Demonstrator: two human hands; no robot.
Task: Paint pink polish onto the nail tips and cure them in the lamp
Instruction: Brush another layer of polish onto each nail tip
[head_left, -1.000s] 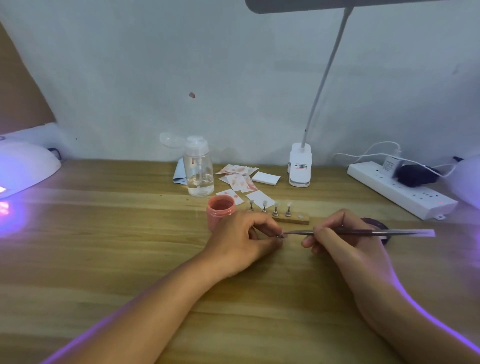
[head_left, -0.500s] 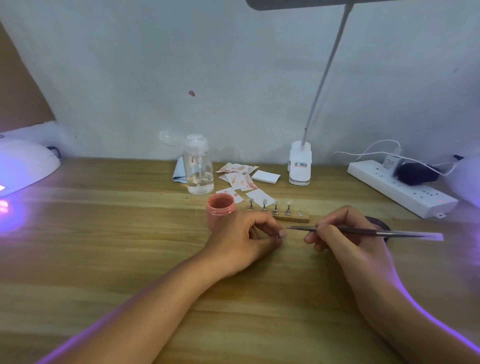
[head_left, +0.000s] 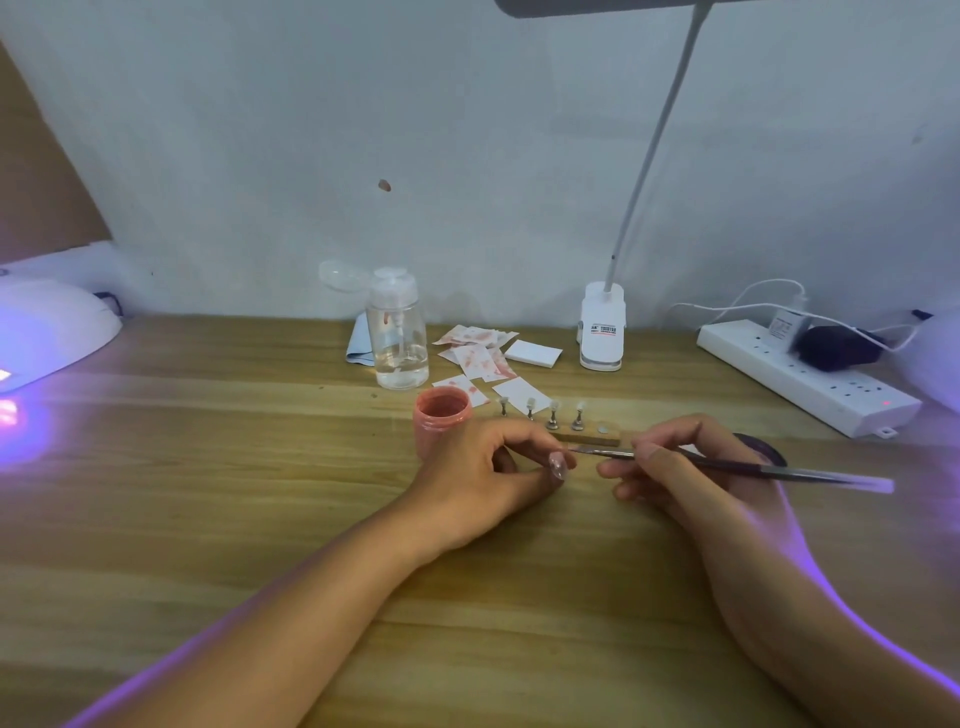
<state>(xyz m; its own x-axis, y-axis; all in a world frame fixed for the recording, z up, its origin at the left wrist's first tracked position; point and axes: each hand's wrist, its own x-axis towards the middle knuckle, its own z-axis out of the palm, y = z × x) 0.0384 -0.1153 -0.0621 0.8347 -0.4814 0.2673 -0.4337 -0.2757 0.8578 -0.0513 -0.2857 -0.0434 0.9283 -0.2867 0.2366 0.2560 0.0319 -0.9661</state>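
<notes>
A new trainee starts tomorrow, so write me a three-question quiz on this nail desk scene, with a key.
1. True or false: the pink polish jar is capped.
2. The right hand holds: A) a brush B) scissors C) a nail file.
3. Fill in: the left hand pinches a ____ between thumb and finger.
Key: 1 false; 2 A; 3 nail tip.

Lamp clip label (head_left: 601, 329) (red, black print) blurred; unreadable.
</notes>
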